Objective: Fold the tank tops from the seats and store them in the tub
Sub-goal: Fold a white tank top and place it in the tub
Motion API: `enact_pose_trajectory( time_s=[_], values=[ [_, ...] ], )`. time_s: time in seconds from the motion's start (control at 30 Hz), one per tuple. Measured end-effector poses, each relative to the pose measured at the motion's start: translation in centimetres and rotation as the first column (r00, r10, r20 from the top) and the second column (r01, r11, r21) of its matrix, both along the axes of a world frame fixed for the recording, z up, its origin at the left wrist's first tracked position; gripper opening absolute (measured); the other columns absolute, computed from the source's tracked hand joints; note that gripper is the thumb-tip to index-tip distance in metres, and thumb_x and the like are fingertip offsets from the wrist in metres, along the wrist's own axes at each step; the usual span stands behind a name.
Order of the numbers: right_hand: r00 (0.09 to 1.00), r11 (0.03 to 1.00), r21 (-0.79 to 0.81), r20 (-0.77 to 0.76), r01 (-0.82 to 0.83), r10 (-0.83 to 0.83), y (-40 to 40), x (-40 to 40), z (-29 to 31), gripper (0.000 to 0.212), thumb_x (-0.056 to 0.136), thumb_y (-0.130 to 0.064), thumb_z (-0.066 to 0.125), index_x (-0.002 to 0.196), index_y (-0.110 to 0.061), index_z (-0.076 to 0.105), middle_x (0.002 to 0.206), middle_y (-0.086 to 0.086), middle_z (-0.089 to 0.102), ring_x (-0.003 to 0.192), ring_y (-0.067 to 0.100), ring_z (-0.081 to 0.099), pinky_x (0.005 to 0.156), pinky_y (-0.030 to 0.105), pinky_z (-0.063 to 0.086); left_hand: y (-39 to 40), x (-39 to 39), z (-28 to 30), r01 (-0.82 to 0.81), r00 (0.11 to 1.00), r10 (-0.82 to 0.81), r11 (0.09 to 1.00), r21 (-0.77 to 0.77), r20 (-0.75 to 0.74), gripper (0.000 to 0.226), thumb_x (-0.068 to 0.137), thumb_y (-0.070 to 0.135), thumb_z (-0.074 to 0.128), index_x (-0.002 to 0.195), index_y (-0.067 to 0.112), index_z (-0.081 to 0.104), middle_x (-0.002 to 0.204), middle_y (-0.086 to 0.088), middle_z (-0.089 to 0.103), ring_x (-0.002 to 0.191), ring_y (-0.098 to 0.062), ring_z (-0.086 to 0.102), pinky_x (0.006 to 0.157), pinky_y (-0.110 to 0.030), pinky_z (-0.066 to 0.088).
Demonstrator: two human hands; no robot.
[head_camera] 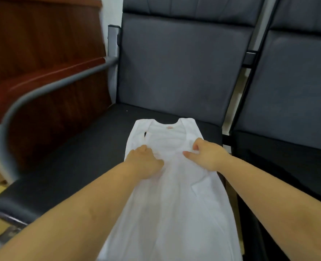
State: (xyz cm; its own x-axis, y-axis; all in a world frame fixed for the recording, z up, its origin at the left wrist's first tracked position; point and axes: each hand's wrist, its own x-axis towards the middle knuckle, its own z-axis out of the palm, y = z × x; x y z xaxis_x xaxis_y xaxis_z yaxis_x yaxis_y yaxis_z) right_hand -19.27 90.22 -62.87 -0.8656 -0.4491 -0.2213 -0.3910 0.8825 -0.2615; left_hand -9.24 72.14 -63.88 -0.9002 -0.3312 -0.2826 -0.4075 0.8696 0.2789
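A small pink neck label, too blurred to read, marks the white tank top lying lengthwise on the dark seat, where the left hand and right hand each pinch its fabric, beside a grey armrest and wooden furniture.

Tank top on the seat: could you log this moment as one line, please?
white tank top flat on seat | left hand grips it | right hand pinches it

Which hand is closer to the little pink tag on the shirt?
Right. The right hand sits just below-right of the pink tag; the left hand lies farther, below-left, both gripping the white tank top.
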Motion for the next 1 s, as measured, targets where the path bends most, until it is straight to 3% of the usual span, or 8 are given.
enact_pose_trajectory(
  time_s=[0.1, 0.17, 0.3, 0.47, 0.6, 0.73, 0.87, 1.0],
  values=[
    [0.986, 0.962, 0.25, -0.094, -0.11, 0.137, 1.1, 4.3, 0.6, 0.066, 0.091, -0.066, 0.037, 0.138, -0.02, 0.039, 0.137, 0.003, 0.045, 0.125, 0.027, 0.042, 0.106, 0.042, 0.032, 3.2, 3.8, 0.6, 0.139, 0.982, -0.1, 0.957, -0.256, 0.16, 0.067, 0.097, 0.036, 0.035, 0.154, 0.01, 0.009, 0.16, -0.015, -0.013, 0.148, -0.032, -0.01, 0.119, -0.043, -0.001],
    [0.913, 0.91, 0.359, -0.262, -0.209, 0.313, 1.2, 7.4, 0.7, 0.055, 0.095, -0.055, 0.04, 0.134, -0.016, 0.043, 0.133, 0.007, 0.047, 0.122, 0.028, 0.044, 0.102, 0.04, 0.032, 5.1, 6.1, 0.7, 0.142, 0.982, -0.095, 0.941, -0.306, 0.166, 0.071, 0.098, 0.025, 0.039, 0.154, 0.011, -0.003, 0.158, -0.014, -0.023, 0.148, -0.032, -0.01, 0.12, -0.043, 0.002],
    [0.905, 0.909, 0.21, -0.157, -0.361, 0.395, 1.4, 13.3, 0.8, 0.026, 0.099, -0.037, 0.043, 0.11, -0.014, 0.05, 0.113, 0.008, 0.059, 0.098, 0.027, 0.055, 0.074, 0.032, 0.036, 6.6, 9.8, 0.9, 0.132, 0.988, -0.114, 0.976, -0.176, 0.106, 0.053, 0.099, 0.026, 0.043, 0.147, 0.012, 0.024, 0.153, -0.011, 0.024, 0.135, -0.03, 0.035, 0.104, -0.038, 0.033],
    [0.915, 0.923, 0.174, -0.16, -0.342, 0.369, 3.9, 15.9, 0.0, 0.038, 0.097, -0.037, 0.046, 0.13, -0.019, 0.047, 0.125, 0.005, 0.05, 0.113, 0.025, 0.05, 0.088, 0.033, 0.04, 5.0, 13.2, 2.3, 0.211, 0.972, -0.215, 0.976, 0.05, 0.095, 0.056, 0.1, 0.031, 0.045, 0.151, 0.017, 0.026, 0.157, -0.003, 0.022, 0.144, -0.021, 0.023, 0.114, -0.032, 0.022],
    [0.944, 0.956, 0.212, -0.218, -0.201, 0.247, 6.2, 15.4, 0.7, 0.047, 0.095, -0.042, 0.049, 0.135, -0.018, 0.042, 0.127, 0.004, 0.047, 0.116, 0.023, 0.048, 0.091, 0.034, 0.042, 2.0, 13.8, 3.0, -0.051, 0.999, 0.051, 0.998, 0.04, -0.018, 0.043, 0.097, 0.03, 0.053, 0.139, 0.024, 0.046, 0.142, -0.004, 0.043, 0.124, -0.025, 0.048, 0.103, -0.034, 0.041],
    [0.985, 0.978, 0.182, -0.116, -0.104, 0.126, 7.5, 14.5, 1.2, 0.037, 0.094, -0.034, 0.051, 0.126, -0.014, 0.047, 0.111, 0.002, 0.056, 0.093, 0.019, 0.056, 0.076, 0.03, 0.049, -0.7, 14.1, 2.6, -0.4, 0.916, 0.4, 0.916, -0.033, -0.002, 0.04, 0.086, 0.043, 0.062, 0.115, 0.016, 0.056, 0.103, -0.007, 0.058, 0.089, -0.023, 0.059, 0.086, -0.036, 0.052],
    [0.994, 0.993, 0.112, -0.096, -0.034, 0.045, 7.3, 14.1, 1.2, 0.036, 0.091, -0.025, 0.055, 0.123, -0.013, 0.045, 0.091, -0.001, 0.05, 0.079, 0.017, 0.054, 0.061, 0.026, 0.046, -1.5, 14.3, 2.8, -0.445, 0.891, 0.439, 0.895, 0.03, 0.114, 0.028, 0.089, 0.033, 0.065, 0.095, 0.012, 0.049, 0.082, -0.004, 0.049, 0.086, -0.02, 0.053, 0.082, -0.031, 0.043],
    [0.988, 0.995, 0.099, -0.152, 0.029, -0.013, 6.7, 13.5, 0.7, 0.041, 0.092, -0.041, 0.051, 0.121, -0.012, 0.045, 0.094, 0.001, 0.057, 0.084, 0.02, 0.059, 0.068, 0.031, 0.051, -1.3, 13.8, 3.2, -0.414, 0.905, 0.404, 0.909, 0.052, 0.134, 0.032, 0.091, 0.029, 0.064, 0.113, 0.008, 0.056, 0.095, -0.006, 0.054, 0.091, -0.02, 0.049, 0.084, -0.03, 0.04]
  ],
)
